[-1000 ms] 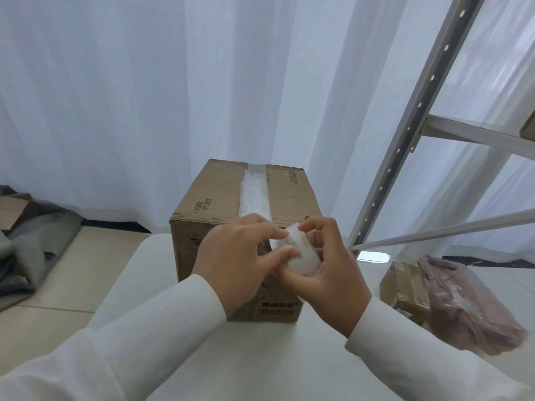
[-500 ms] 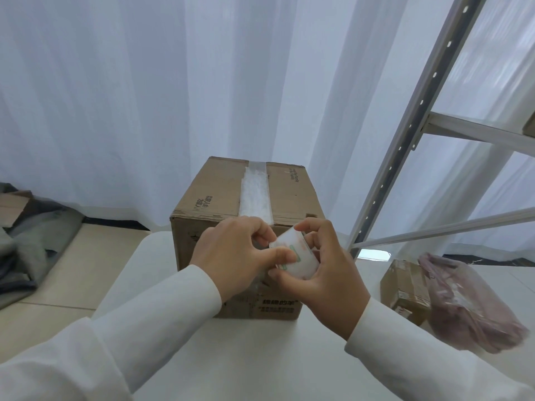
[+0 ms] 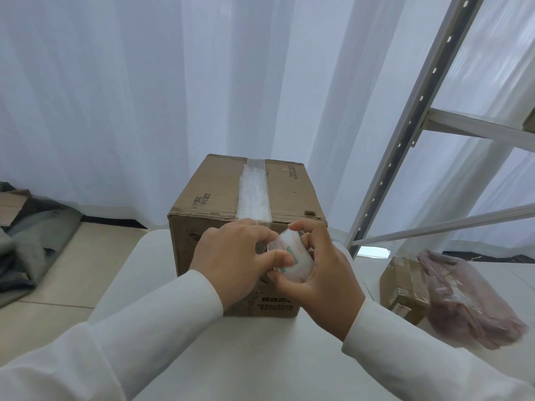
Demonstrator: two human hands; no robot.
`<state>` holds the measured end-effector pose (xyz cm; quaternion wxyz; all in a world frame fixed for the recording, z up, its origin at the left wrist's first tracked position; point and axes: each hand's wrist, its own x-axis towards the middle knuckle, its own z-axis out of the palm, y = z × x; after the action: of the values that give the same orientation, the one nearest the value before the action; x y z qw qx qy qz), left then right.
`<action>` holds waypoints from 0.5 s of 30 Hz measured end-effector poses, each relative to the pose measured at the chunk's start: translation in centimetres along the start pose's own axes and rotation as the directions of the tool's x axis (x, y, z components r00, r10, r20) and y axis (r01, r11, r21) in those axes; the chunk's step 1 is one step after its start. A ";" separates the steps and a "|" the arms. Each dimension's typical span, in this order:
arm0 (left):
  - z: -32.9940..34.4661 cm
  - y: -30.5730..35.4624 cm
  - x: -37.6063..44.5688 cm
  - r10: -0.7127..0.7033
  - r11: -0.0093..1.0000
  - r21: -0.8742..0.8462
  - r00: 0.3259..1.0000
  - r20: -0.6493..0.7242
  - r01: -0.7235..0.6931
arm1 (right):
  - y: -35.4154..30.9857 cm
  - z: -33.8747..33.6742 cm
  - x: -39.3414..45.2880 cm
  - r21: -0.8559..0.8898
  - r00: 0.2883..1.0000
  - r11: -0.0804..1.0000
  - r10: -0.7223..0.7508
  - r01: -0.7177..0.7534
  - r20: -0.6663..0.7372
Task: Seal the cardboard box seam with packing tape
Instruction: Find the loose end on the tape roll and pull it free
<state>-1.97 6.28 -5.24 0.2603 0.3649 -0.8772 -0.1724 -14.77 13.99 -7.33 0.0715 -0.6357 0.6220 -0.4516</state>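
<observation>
A brown cardboard box (image 3: 214,192) stands on the white table (image 3: 246,357). A strip of clear packing tape (image 3: 254,192) runs along its top seam from the far edge to the near edge. My right hand (image 3: 324,279) grips a roll of clear tape (image 3: 292,256) in front of the box's near face, just below the top edge. My left hand (image 3: 234,261) pinches the roll's left side with thumb and fingers. The tape between the roll and the box edge is hidden by my fingers.
A white metal shelf frame (image 3: 405,125) rises at the right. On the floor to the right lie a small cardboard box (image 3: 402,285) and a pinkish plastic bag (image 3: 469,299). Grey cloth (image 3: 26,244) lies at the left. White curtains (image 3: 144,82) hang behind.
Both hands with the roll have shifted slightly down the box's near face, so more of the taped seam shows. My left thumb now lies across the roll's side.
</observation>
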 end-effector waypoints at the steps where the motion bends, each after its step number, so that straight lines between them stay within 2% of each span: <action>1: 0.0 0.1 0.0 -0.001 1.000 0.010 1.000 -0.012 0.001 | 0.0 0.0 0.0 -0.006 1.000 1.000 0.000 0.000 0.003; 6: 0.0 0.3 -0.2 0.057 0.993 0.104 0.996 -0.073 -0.049 | 0.0 0.1 0.0 0.009 1.000 1.000 0.022 -0.022 -0.001; 8: 0.1 0.3 -0.3 0.069 0.994 0.090 0.994 -0.088 -0.061 | 0.1 0.1 0.1 0.052 0.999 0.997 0.049 -0.048 -0.012; 11: 0.2 0.2 -0.2 -0.011 0.999 -0.040 0.997 -0.074 0.008 | 0.1 0.1 0.1 0.082 0.997 0.994 0.072 -0.070 -0.022; 15: 0.6 -0.3 0.2 -0.142 0.955 -0.261 0.990 0.023 0.143 | 0.3 0.3 0.0 0.024 0.998 0.997 0.067 -0.067 0.017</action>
<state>-2.32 5.95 -5.85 0.2913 0.3891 -0.8186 -0.3061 -14.78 13.84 -7.69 0.0996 -0.6171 0.6367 -0.4515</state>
